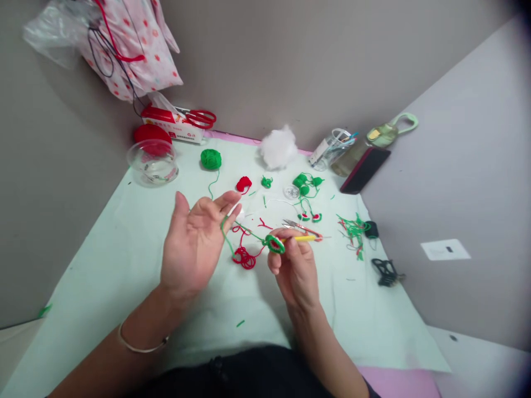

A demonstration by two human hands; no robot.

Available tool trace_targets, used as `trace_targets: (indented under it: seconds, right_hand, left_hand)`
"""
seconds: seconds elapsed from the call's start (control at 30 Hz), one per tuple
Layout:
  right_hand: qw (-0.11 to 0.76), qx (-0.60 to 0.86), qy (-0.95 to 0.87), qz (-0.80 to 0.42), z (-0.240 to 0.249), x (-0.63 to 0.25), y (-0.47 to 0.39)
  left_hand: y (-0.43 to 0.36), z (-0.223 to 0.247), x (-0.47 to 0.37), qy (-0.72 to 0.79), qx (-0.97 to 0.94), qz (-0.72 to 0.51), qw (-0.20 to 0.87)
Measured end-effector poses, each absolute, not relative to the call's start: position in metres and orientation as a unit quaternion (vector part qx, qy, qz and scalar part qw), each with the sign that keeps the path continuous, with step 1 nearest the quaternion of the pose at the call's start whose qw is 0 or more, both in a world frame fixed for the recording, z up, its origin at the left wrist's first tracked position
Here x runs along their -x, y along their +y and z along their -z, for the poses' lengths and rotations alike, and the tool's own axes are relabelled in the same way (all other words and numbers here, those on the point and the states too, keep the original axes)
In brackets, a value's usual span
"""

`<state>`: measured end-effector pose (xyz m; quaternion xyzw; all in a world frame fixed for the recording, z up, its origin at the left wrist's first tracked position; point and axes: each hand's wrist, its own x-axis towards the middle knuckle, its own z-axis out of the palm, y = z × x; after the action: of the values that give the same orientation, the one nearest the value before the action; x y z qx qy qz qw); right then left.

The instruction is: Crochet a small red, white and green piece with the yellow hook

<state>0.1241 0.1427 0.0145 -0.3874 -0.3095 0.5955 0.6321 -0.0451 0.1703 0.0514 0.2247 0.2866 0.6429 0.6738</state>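
My left hand (193, 243) is raised over the table with the palm up and fingers spread. A strand of green yarn (226, 235) loops over its fingers and runs across to the right. My right hand (296, 265) pinches a small round crochet piece (274, 244), green outside with white and red inside, together with a yellow-handled crochet hook (305, 238). The green strand joins this piece. Below and between my hands lies a tangle of red yarn (244, 258), one red strand of which leads toward the piece. Small scissors (302, 227) lie just behind my right hand.
A green yarn ball (211, 159), red yarn (244, 184), white stuffing (279, 147) and small crocheted pieces (310, 217) lie farther back. Along the edges stand a clear tub (153, 163), a tissue box (174, 126), a bottle (365, 148) and a phone (365, 170). Yarn scraps (354, 232) lie right.
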Motion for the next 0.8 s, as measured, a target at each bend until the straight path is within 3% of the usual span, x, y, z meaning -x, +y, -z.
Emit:
trace_targets:
  seconds: [0.17,0.23,0.47,0.8]
  right_hand:
    - [0.659,0.398,-0.385,-0.509,-0.011,-0.123,0.14]
    - [0.662,0.409,-0.437,-0.451,-0.011,-0.122,0.137]
    - [0.609,0.455,-0.6,-0.247,-0.011,-0.117,0.122]
    - [0.601,0.45,-0.577,-0.321,-0.01,-0.123,0.126]
  left_hand:
    - [0.155,-0.033,0.046,0.406,-0.603,-0.557,0.402]
    - [0.152,-0.031,0.047,0.427,-0.65,-0.515,0.36]
    - [0.154,-0.023,0.039,0.433,-0.585,-0.471,0.498]
    - [0.162,-0.02,0.049,0.41,-0.546,-0.422,0.596]
